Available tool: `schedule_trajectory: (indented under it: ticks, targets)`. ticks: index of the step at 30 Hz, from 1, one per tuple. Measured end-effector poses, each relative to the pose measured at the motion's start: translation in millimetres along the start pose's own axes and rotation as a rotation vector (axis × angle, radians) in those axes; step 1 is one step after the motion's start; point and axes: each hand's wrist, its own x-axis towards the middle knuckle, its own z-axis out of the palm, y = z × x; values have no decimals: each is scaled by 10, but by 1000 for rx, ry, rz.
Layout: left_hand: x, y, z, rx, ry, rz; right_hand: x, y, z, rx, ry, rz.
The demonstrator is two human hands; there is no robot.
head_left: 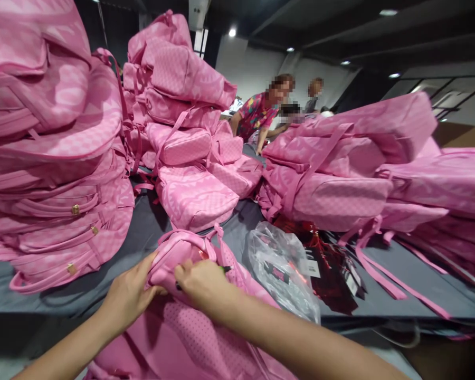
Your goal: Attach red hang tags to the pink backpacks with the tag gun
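A pink backpack [190,327] with dotted mesh padding lies in front of me at the table's near edge. My left hand [132,285] is closed on the side of its top, thumb and fingers pinching the pink fabric. Close by, my right hand [203,287] is curled into a fist over the same top part. A small black-and-green tool [225,269] pokes out of that fist; most of it is hidden, so its kind cannot be made out. Something orange-red shows just behind the right knuckles.
Tall stacks of pink backpacks [55,169] stand at left, and more backpacks [340,195] lie at right and behind. Clear plastic bags [277,264] and dark red tags [328,274] lie on the grey-covered table [146,232]. A person [261,113] leans over farther back.
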Motion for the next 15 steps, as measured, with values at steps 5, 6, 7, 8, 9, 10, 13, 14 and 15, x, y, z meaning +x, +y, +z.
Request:
schedule_trajectory:
  ticks: [5,6,7,8,9,10,13,14,15]
  targets:
    - [-42,77,-14,-7,5,-1,-561,234,132,-133,-281,225]
    - [-39,79,2,-16,12,18,-601,249,163,-157,-286,266]
    - [-32,81,17,-24,14,22,-606,249,192,-177,-264,291]
    - [-22,87,25,-28,9,9,-581,238,218,-191,-217,298]
    - [-11,97,25,-32,-2,-13,-537,221,240,-197,-153,291]
    - [-1,115,13,-40,-17,-39,-490,205,258,-192,-82,272]
    - [21,194,-74,-93,-54,-120,-486,244,311,-64,189,194]
    - [28,220,-108,-117,-61,-158,-565,313,349,7,287,178]
    - [35,239,-139,-144,-70,-203,-688,417,409,83,374,187]
